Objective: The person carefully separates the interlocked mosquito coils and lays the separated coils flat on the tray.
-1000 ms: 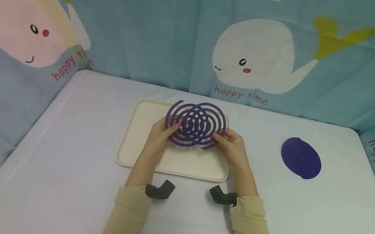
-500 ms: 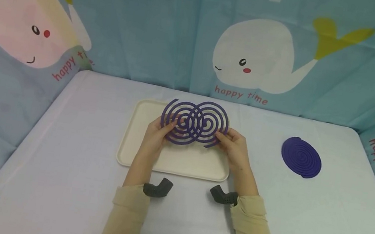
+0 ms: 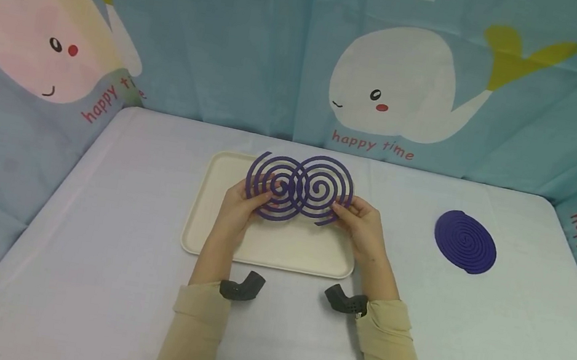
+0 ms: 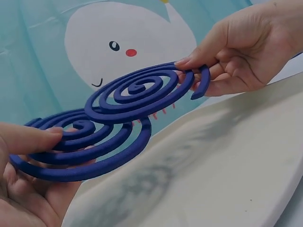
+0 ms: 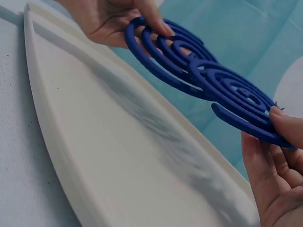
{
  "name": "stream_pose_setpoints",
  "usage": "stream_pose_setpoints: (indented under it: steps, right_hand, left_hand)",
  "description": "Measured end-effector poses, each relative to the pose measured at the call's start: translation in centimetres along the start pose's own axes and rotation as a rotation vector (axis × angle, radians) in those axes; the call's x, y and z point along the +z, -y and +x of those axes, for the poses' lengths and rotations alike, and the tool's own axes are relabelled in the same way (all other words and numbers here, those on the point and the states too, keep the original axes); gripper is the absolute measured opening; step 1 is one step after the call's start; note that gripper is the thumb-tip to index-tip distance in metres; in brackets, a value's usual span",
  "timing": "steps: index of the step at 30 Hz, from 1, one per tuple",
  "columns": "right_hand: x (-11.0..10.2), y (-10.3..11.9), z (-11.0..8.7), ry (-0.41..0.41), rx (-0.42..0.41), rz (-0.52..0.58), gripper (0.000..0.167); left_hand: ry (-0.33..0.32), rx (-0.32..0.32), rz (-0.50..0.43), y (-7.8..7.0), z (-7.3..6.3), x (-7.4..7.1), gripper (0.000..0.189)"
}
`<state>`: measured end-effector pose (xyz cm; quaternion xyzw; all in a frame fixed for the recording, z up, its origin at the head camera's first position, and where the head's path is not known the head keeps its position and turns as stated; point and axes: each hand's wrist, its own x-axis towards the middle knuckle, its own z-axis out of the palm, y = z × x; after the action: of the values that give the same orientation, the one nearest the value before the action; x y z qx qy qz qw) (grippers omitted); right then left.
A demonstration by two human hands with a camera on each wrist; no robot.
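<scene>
Two dark purple-blue mosquito coils are held above the tray, overlapping at their inner edges. My left hand pinches the left coil, with the thumb on top of its rings and fingers beneath. At the outer right edge, my right hand grips the right coil between thumb and fingers. In the left wrist view, the right coil lies above the left one where they overlap. Whether their rings are still interlocked there, I cannot tell.
A tightly wound purple disc of mosquito coil lies on the white table to the right. Behind the table hangs a blue whale-print curtain. Shadows of the coils fall on the cream tray.
The two coils have slid apart sideways, so their overlap is much narrower. My left hand has shifted left and my right hand slightly right, both keeping hold.
</scene>
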<state>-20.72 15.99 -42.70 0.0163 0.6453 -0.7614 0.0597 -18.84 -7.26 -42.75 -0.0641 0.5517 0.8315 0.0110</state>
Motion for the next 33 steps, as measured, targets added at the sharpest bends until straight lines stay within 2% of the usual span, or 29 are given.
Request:
stream_pose_setpoints:
  steps: [5, 11, 17, 20, 25, 29, 33]
  right_hand:
    - [0.0, -0.1, 0.0, 0.009, 0.007, 0.022, 0.022]
    - [-0.1, -0.2, -0.1, 0.020, 0.028, 0.033, 0.036]
    - [-0.1, -0.3, -0.1, 0.047, 0.037, 0.000, 0.044]
    - [0.0, -0.3, -0.1, 0.028, 0.030, -0.013, 0.042]
    - [0.2, -0.1, -0.2, -0.041, 0.023, 0.018, 0.042]
    - [0.4, 0.0, -0.2, -0.072, 0.025, 0.007, 0.039]
    - [0.5, 0.0, -0.1, -0.096, 0.052, -0.028, 0.031]
  left_hand:
    - [-0.077, -0.018, 0.066, 0.0, 0.0, -0.7, 0.040]
    - [-0.149, -0.036, 0.158, 0.1, -0.3, -1.5, 0.046]
    - [-0.169, -0.055, 0.166, 0.1, -0.2, -1.9, 0.052]
    - [-0.168, -0.064, 0.169, 0.1, -0.2, -2.0, 0.055]
    - [-0.207, -0.079, 0.187, -0.1, 0.0, -1.9, 0.059]
    - [-0.230, -0.084, 0.185, -0.2, 0.1, -2.0, 0.054]
    - [-0.223, -0.077, 0.180, -0.1, 0.2, -2.2, 0.049]
